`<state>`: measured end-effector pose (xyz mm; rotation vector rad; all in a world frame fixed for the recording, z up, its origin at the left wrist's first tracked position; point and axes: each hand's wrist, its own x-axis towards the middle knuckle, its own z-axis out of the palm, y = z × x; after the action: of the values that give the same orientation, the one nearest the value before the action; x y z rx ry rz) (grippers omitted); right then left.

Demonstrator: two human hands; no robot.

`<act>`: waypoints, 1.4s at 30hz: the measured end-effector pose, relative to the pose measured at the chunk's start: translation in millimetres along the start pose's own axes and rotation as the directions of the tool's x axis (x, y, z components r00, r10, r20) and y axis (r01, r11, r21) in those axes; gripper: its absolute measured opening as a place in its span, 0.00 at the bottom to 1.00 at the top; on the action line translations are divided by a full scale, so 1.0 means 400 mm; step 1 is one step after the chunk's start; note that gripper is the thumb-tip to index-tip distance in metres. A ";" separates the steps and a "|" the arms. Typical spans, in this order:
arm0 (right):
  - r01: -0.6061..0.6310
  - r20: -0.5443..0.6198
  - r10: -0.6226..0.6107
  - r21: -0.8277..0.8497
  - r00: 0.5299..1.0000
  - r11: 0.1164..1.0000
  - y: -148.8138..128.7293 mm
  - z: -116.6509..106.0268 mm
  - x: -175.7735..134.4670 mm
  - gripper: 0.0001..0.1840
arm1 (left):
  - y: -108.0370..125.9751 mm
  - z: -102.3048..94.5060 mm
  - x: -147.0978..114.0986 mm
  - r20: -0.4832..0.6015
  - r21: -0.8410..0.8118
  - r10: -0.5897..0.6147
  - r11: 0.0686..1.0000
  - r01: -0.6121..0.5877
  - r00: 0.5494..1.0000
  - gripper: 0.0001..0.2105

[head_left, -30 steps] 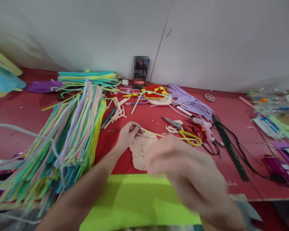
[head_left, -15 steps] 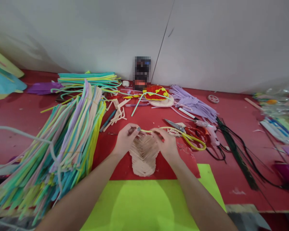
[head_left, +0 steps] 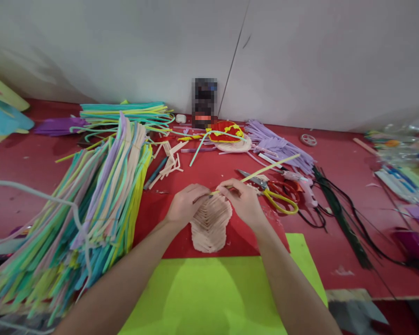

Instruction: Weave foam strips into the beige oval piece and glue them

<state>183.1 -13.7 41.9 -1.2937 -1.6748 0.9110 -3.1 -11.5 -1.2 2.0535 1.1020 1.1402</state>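
Yellow stem point(head_left: 270, 168) now juts up straight, and the left hand point(head_left: 186, 204) and right hand point(head_left: 243, 201), drawn closer, pinch it at the beige piece's point(head_left: 209, 230) top edge, narrowing the work to one short stretch.

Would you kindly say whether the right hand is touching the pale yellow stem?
Touching: in the head view, the right hand pinches the pale yellow stem.

This looks like a craft workspace, whether in a workshop or a home cannot be told: a red table point(head_left: 192, 173) stands against a plain wall point(head_left: 125, 56). Around the scissors point(head_left: 282, 209), coloured craft stems point(head_left: 115, 186) are heaped well to the left, a purple bundle point(head_left: 282, 145) lies behind, a pink glue gun point(head_left: 310, 197) to the right, and a ribbed beige piece point(head_left: 209, 230) to the front left.
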 end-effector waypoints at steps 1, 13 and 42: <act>0.000 0.008 0.000 0.003 1.000 1.000 -0.003 0.003 0.004 0.09 | 0.000 -0.001 0.000 -0.004 0.011 0.016 1.000 -0.016 1.000 0.06; -0.019 -0.100 0.030 0.113 0.995 0.993 0.039 0.038 -0.013 0.10 | 0.011 -0.001 0.002 -0.006 0.008 -0.038 0.999 0.038 0.999 0.06; -0.075 0.139 0.044 0.230 0.989 0.970 0.050 0.035 -0.021 0.15 | 0.001 -0.014 0.003 0.246 -0.008 0.148 0.989 -0.150 0.958 0.08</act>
<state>179.2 -18.7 16.9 -1.1487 -1.5795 1.2160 -7.3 -10.1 2.3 2.2465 0.8461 0.9166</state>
